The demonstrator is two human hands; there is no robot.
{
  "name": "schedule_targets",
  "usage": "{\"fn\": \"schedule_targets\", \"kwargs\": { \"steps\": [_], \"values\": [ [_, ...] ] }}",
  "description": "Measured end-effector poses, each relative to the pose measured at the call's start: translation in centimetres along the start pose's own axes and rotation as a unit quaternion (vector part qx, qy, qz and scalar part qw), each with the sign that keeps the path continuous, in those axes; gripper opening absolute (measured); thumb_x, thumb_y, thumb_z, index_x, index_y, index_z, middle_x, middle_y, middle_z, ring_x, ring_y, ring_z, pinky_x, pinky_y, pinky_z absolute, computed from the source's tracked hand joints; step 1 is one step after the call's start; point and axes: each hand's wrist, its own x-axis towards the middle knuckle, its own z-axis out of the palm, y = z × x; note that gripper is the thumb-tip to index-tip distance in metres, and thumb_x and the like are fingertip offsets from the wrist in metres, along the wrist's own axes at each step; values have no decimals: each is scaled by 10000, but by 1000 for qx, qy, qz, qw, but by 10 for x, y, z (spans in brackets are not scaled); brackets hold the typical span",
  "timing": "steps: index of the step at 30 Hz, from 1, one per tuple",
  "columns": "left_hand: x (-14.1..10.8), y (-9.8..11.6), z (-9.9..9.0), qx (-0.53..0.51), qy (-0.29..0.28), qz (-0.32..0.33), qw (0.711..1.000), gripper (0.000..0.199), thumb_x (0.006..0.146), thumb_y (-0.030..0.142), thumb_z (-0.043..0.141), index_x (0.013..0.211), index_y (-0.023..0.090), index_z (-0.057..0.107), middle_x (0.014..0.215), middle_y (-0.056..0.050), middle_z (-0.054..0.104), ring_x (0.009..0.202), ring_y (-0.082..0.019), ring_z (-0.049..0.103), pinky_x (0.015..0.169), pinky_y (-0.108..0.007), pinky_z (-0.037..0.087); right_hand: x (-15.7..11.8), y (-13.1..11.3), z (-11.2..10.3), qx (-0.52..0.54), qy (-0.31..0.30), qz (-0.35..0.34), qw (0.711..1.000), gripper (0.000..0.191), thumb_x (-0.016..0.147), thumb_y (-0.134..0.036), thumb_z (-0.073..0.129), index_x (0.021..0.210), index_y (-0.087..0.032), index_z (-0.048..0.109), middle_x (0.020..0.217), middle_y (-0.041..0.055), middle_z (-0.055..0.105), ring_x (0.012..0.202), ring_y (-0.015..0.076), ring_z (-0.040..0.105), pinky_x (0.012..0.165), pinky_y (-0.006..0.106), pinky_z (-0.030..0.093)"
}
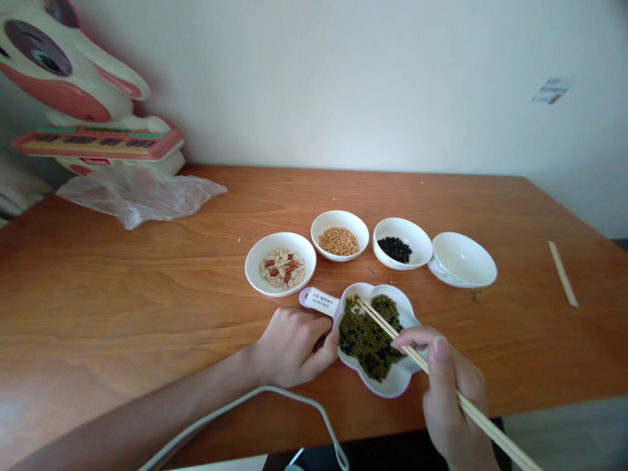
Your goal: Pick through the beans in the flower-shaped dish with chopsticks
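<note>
My right hand [454, 392] holds a pair of wooden chopsticks [471, 411], their tips among the green beans [363, 333] in a flower-shaped dish [390, 387]. Yellowish bits show near the tips; whether anything is pinched between them is too small to tell. Darker beans are mixed in with the green ones. At the dish's left rim, just below its labelled handle [321, 302], my left hand [294, 347] is closed with thumb and curled fingers on the edge.
Behind the dish stand white bowls of peanuts [282, 268], soybeans [338, 241] and black beans [395, 249], plus an empty bowl [464, 260]. A paper strip [562, 273] lies right. A plastic bag [142, 194] and toy keyboard [103, 142] sit back left. A cable [265, 389] crosses in front.
</note>
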Motion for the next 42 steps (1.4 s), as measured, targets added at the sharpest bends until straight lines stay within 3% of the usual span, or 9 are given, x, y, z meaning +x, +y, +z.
{"fn": "schedule_targets", "kwargs": {
  "steps": [5, 9, 19, 26, 33, 38, 42],
  "values": [
    [-1, 0, -1, -6, 1, 0, 1000, 436, 1085, 382, 343, 741, 195, 535, 703, -28, 659, 603, -151, 583, 589, -318, 283, -5, 15, 2, 47, 1, 51, 998, 736, 1070, -597, 137, 920, -243, 765, 921, 61, 791, 907, 213, 735, 776, 315, 537],
    [-1, 0, -1, -5, 2, 0, 1000, 440, 1087, 387, 340, 741, 195, 534, 709, -29, 658, 616, -155, 584, 595, -311, 289, -3, 18, 4, 66, -23, 75, 995, 834, 1020, -704, 70, 939, -242, 759, 942, 67, 789, 889, 225, 729, 780, 335, 534],
    [0, 1, -2, -8, 5, 3, 1000, 429, 1080, 374, 361, 731, 195, 536, 695, -24, 650, 598, -151, 569, 584, -318, 277, 1, -1, 10, 54, -29, 48, 997, 766, 1031, -701, 119, 920, -239, 721, 923, 58, 738, 883, 216, 675, 780, 339, 497],
    [0, 0, 0, -6, 6, 5, 1000, 428, 1078, 371, 361, 727, 195, 532, 687, -22, 642, 595, -150, 565, 582, -325, 272, 4, -24, 22, 61, 31, 64, 996, 672, 1069, -621, 231, 847, -224, 724, 857, 53, 710, 830, 197, 640, 767, 341, 449],
    [-1, 1, -2, -10, 4, -1, 1000, 439, 1078, 372, 362, 729, 186, 554, 692, -29, 656, 590, -145, 565, 581, -315, 279, 2, -8, 23, 72, 75, 44, 994, 703, 1084, -563, 224, 786, -204, 750, 807, 73, 738, 773, 199, 677, 715, 341, 479],
    [0, 1, -3, -10, 11, 6, 1000, 417, 1073, 358, 385, 728, 190, 548, 684, -22, 643, 587, -142, 555, 577, -314, 287, 3, 11, 16, 80, 27, 13, 996, 883, 1003, -737, 67, 783, -209, 741, 786, 82, 732, 760, 218, 699, 679, 342, 526],
    [-1, 1, -2, -14, 15, 9, 1000, 402, 1069, 348, 397, 727, 192, 541, 681, -19, 637, 593, -143, 555, 580, -313, 294, 5, 13, 14, 80, 3, 26, 996, 931, 950, -810, 28, 803, -212, 726, 807, 88, 723, 783, 228, 702, 682, 343, 538]
  ]
}}
